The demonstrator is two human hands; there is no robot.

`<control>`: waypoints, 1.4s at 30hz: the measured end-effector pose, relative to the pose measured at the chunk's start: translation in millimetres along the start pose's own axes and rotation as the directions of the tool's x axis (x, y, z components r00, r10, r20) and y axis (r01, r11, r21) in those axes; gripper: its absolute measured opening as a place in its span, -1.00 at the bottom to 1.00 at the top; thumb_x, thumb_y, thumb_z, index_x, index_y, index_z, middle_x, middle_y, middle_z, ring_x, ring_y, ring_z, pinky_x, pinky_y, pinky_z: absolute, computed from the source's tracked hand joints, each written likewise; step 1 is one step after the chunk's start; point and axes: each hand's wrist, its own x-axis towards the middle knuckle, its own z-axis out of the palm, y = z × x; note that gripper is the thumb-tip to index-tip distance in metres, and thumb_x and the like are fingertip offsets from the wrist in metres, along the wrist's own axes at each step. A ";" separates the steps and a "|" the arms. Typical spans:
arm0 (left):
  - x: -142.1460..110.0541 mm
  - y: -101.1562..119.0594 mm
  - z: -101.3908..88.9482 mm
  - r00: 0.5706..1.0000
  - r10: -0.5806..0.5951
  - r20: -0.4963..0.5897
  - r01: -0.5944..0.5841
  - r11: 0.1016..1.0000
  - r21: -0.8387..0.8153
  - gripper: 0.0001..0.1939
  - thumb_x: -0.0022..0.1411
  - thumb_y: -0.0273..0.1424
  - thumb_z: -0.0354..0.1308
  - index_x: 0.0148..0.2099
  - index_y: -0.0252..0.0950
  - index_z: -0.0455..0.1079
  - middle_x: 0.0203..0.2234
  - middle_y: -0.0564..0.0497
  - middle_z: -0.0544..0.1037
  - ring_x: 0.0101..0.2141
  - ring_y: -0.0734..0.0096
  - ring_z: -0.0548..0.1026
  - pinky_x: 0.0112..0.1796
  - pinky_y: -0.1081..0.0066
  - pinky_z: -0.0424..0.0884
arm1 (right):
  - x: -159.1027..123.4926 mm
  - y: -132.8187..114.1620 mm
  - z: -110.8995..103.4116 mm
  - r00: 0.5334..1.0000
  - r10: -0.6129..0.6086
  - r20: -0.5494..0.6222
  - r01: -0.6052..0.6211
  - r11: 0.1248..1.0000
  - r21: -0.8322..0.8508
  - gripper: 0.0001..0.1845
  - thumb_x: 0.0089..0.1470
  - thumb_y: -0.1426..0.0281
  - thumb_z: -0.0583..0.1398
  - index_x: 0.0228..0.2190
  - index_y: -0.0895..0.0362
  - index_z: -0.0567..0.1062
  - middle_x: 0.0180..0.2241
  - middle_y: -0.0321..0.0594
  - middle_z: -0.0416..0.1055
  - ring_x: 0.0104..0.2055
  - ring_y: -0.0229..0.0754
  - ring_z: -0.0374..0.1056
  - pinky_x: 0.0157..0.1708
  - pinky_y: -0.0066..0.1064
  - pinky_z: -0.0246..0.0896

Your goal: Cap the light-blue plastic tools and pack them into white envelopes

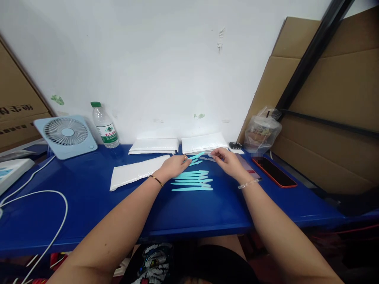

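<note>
My left hand [174, 165] is closed around a teal eyebrow razor [197, 156], which points right and slightly up. Just below it, another teal razor [196, 163] sits close to the fingers. Several more eyebrow razors [192, 184] lie in a row on the blue table, their paler heads to the right. My right hand [225, 161] is in a pinch, apart from the left one; what is between its fingertips is too small to make out. Small clear plastic pieces [208, 158] lie beside those fingertips.
White padded packets [154, 145] line the wall, and another packet [134, 172] lies left of my hand. A fan [69, 136] and a water bottle [106, 128] stand at left. A phone [274, 172] and a bagged cup [262, 130] are at right.
</note>
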 end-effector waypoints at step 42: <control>7.1 -16.6 15.0 0.996 0.080 -0.038 -0.067 0.963 0.262 -0.84 0.16 -0.34 0.07 -0.28 -0.23 0.46 -0.31 -0.03 0.53 -0.28 0.28 0.47 -0.30 0.42 0.28 | 9.4 37.6 18.8 0.977 0.173 0.127 -0.105 0.901 -0.420 -0.85 0.02 0.43 0.19 -0.34 0.15 0.57 -0.29 -0.07 0.47 -0.23 -0.07 0.37 -0.16 -0.27 0.23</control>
